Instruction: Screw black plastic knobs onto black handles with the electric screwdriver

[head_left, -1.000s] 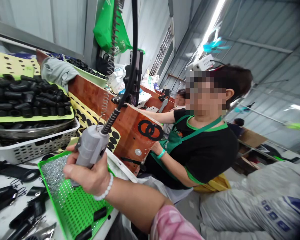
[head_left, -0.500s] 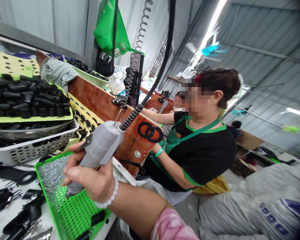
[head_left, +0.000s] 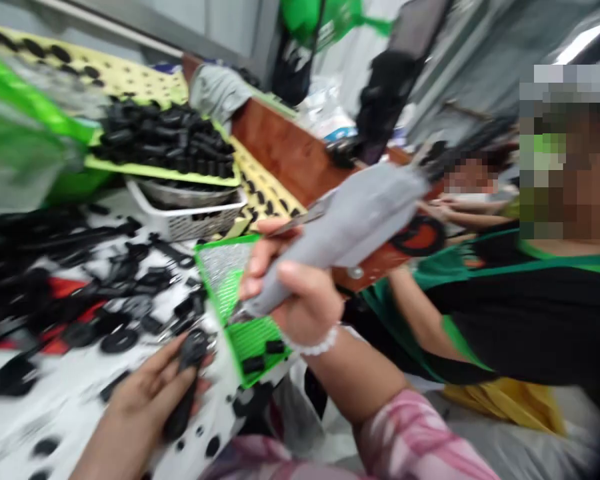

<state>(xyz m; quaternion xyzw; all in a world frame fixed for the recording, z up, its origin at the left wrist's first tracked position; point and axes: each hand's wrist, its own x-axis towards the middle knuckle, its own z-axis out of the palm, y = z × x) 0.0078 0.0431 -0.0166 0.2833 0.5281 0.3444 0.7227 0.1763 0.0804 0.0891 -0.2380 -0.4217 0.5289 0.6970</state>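
At lower left, the left hand (head_left: 147, 393) grips one black part (head_left: 195, 348); at centre, the right hand (head_left: 303, 300) wraps one grey corded tool (head_left: 350, 217), its tip apart from that part, so work there looks unfinished. Beyond, one green tray (head_left: 253, 332) holds two black pieces (head_left: 275, 346). At upper left, heaped black pieces (head_left: 165, 137), uncountable, seemingly wait above one white basket (head_left: 195, 223).

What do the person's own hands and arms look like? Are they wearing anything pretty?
Both hands are bare, without gloves. The right hand has a bracelet of round white beads at its wrist, and a pink-and-white patterned sleeve covers that arm higher up. The picture is too blurry to tell the exact pattern. The left hand shows no bracelet or sleeve.
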